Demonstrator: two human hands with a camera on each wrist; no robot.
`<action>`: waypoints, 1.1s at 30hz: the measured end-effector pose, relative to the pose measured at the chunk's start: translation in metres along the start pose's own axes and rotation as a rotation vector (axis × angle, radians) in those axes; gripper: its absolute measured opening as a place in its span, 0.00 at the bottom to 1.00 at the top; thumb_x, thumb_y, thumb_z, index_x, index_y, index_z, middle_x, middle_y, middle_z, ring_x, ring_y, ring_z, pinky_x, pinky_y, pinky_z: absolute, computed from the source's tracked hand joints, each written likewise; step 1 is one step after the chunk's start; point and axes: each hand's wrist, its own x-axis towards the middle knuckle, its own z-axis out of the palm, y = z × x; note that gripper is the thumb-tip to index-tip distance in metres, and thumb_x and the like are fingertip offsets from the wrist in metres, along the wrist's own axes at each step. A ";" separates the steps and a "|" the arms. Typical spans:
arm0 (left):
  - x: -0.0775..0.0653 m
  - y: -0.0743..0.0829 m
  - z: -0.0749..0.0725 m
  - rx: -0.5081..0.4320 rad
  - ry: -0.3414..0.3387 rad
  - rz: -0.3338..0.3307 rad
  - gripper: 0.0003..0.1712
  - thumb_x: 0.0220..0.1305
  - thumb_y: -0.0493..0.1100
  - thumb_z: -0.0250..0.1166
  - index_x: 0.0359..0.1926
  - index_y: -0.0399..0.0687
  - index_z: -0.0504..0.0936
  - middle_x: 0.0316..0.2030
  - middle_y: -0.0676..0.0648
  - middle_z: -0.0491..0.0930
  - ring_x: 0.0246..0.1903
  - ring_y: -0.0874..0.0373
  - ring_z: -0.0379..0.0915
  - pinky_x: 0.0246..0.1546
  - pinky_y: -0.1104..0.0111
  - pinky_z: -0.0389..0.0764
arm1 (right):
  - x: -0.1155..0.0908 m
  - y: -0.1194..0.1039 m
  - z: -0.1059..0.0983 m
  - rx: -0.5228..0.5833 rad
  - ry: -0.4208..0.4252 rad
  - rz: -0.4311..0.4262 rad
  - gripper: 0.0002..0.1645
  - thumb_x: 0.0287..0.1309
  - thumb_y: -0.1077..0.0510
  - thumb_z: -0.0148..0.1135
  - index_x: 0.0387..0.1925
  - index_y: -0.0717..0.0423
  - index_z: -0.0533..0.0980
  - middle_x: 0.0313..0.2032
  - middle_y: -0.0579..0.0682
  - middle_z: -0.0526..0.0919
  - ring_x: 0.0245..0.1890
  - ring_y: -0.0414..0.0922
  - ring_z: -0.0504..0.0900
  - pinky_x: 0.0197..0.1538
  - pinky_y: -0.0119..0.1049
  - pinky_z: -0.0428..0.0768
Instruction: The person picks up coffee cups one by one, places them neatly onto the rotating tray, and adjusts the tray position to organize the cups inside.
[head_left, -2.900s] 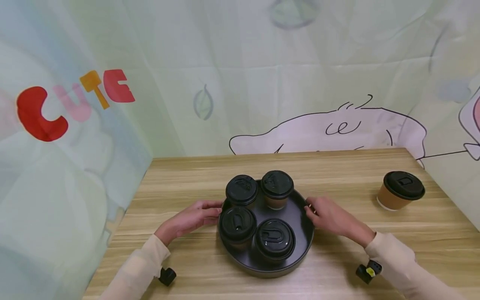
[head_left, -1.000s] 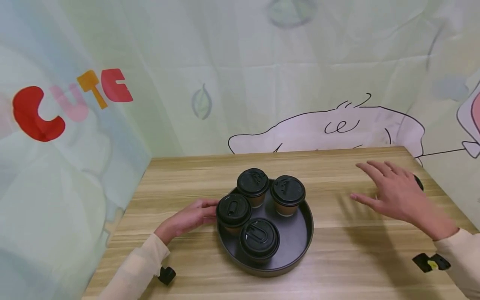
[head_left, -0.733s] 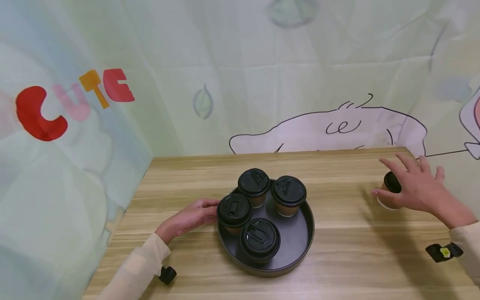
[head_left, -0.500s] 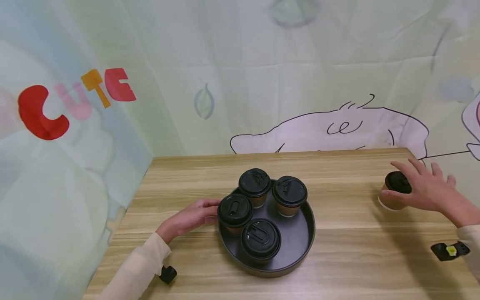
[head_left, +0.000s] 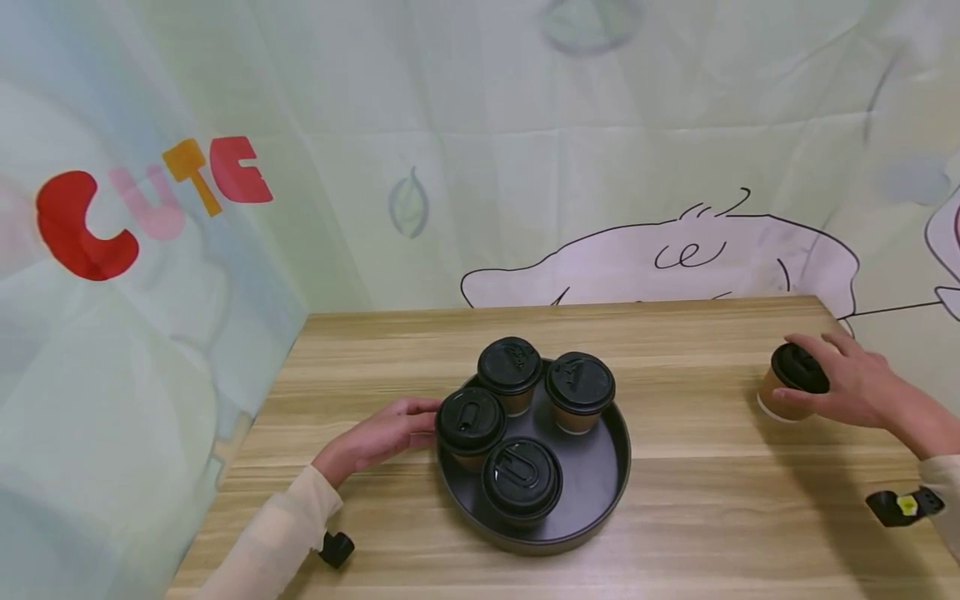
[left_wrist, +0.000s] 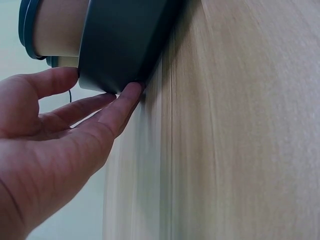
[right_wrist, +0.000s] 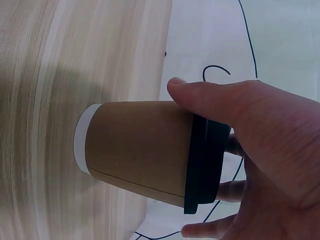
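At the right of the table, a brown paper coffee cup (head_left: 774, 395) with a black lid stands upright, its white base on the wood. My right hand (head_left: 855, 385) is around its lid end. The right wrist view shows the thumb along one side of the paper cup (right_wrist: 140, 150) and the fingers behind the lid (right_wrist: 206, 162). My left hand (head_left: 386, 433) touches the outer wall of a round black tray (head_left: 592, 471). Thumb and fingertips rest against the tray wall (left_wrist: 120, 45) in the left wrist view. Several lidded paper cups (head_left: 522, 477) stand upright in the tray.
The wooden table (head_left: 697, 517) ends at a back edge against a printed curtain (head_left: 480, 167) with a cartoon animal and coloured letters. Bare tray floor shows on the tray's right side. Small black cameras (head_left: 337, 550) sit at both wrists.
My right hand has left the tray, moved right to the lone cup, and drawn its spread fingers in around the lid. The tray's cups have shifted slightly; my left hand stays beside the tray.
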 end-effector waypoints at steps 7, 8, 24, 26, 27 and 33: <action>0.000 0.000 0.000 0.010 0.007 -0.007 0.29 0.72 0.41 0.52 0.66 0.27 0.61 0.61 0.36 0.69 0.55 0.51 0.72 0.59 0.60 0.70 | -0.001 0.001 0.001 0.061 -0.004 -0.016 0.54 0.50 0.36 0.68 0.66 0.65 0.55 0.54 0.79 0.59 0.48 0.73 0.65 0.41 0.69 0.70; 0.000 0.000 0.000 0.010 0.007 -0.007 0.29 0.72 0.41 0.52 0.66 0.27 0.61 0.61 0.36 0.69 0.55 0.51 0.72 0.59 0.59 0.70 | -0.001 0.002 0.001 0.068 -0.001 -0.023 0.54 0.50 0.38 0.69 0.65 0.65 0.56 0.53 0.79 0.60 0.47 0.72 0.66 0.40 0.67 0.71; 0.000 0.000 0.001 -0.009 0.001 0.000 0.29 0.72 0.41 0.53 0.67 0.27 0.60 0.62 0.36 0.69 0.56 0.51 0.71 0.59 0.60 0.71 | 0.000 0.003 0.013 0.115 0.116 -0.019 0.48 0.44 0.47 0.76 0.59 0.63 0.61 0.43 0.76 0.64 0.38 0.66 0.70 0.30 0.55 0.73; 0.000 0.001 0.002 -0.012 0.000 0.001 0.29 0.72 0.41 0.53 0.67 0.27 0.60 0.62 0.36 0.69 0.56 0.52 0.71 0.59 0.60 0.71 | 0.000 0.003 0.015 0.113 0.122 -0.012 0.48 0.44 0.47 0.75 0.60 0.62 0.60 0.43 0.76 0.63 0.37 0.66 0.69 0.29 0.55 0.73; 0.000 0.001 0.002 -0.013 0.001 0.001 0.29 0.72 0.41 0.52 0.67 0.27 0.60 0.62 0.36 0.69 0.56 0.52 0.71 0.59 0.60 0.71 | -0.001 0.003 0.016 0.111 0.127 -0.008 0.48 0.44 0.46 0.75 0.60 0.62 0.60 0.43 0.76 0.63 0.37 0.66 0.70 0.29 0.55 0.73; -0.001 0.002 0.003 -0.006 0.002 0.002 0.29 0.72 0.41 0.52 0.66 0.26 0.60 0.61 0.36 0.69 0.55 0.51 0.72 0.59 0.60 0.71 | -0.002 0.001 0.020 0.149 0.130 0.024 0.49 0.48 0.45 0.73 0.62 0.62 0.57 0.46 0.79 0.59 0.37 0.69 0.69 0.28 0.57 0.72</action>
